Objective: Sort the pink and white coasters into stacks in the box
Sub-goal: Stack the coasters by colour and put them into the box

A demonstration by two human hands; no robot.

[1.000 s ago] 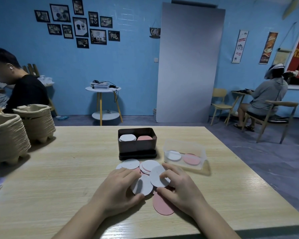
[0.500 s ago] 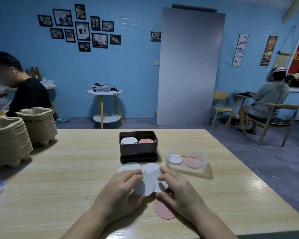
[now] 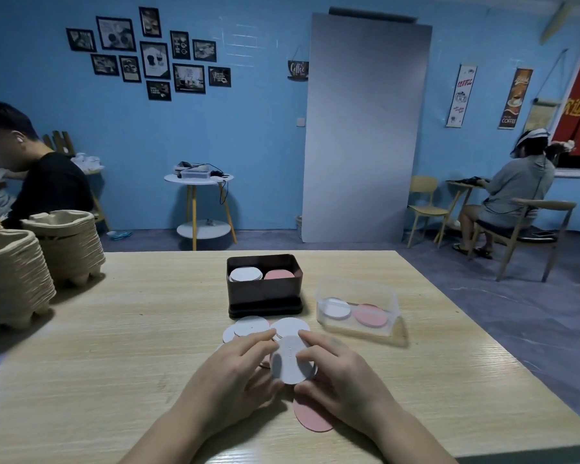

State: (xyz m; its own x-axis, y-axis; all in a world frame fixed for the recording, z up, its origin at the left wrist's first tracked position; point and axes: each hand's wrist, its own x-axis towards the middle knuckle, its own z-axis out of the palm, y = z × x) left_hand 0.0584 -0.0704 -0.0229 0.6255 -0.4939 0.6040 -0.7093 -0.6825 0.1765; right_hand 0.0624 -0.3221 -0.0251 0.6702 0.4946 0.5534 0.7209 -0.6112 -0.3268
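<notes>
Both hands meet over a loose pile of coasters on the wooden bench [image 3: 114, 329]. The left hand [image 3: 230, 376] and the right hand [image 3: 344, 373] together hold a small stack of white coasters [image 3: 292, 363], tilted up toward the camera; the left grip pinches its left rim, the right grip its right rim, with thumbs under the lower edge. How many coasters are in that stack cannot be made out.

Beneath the right hand a pink coaster [image 3: 313, 418] lies flat, its upper part covered by the palm. More white coasters [image 3: 252, 326] lie fanned between the hands and the dark box [image 3: 264, 293]; slivers of pink show under them, mostly hidden.

In the dark box a white stack [image 3: 245, 274] stands on the left and a pink stack [image 3: 279, 274] on the right, side by side; the near wall hides their height. Just right of it, a clear plastic tub [image 3: 357, 289] holds one white and one pink disc, blurred through its wall.

Stacked pulp trays [image 3: 14, 272] sit at the left edge, partly cut off.
</notes>
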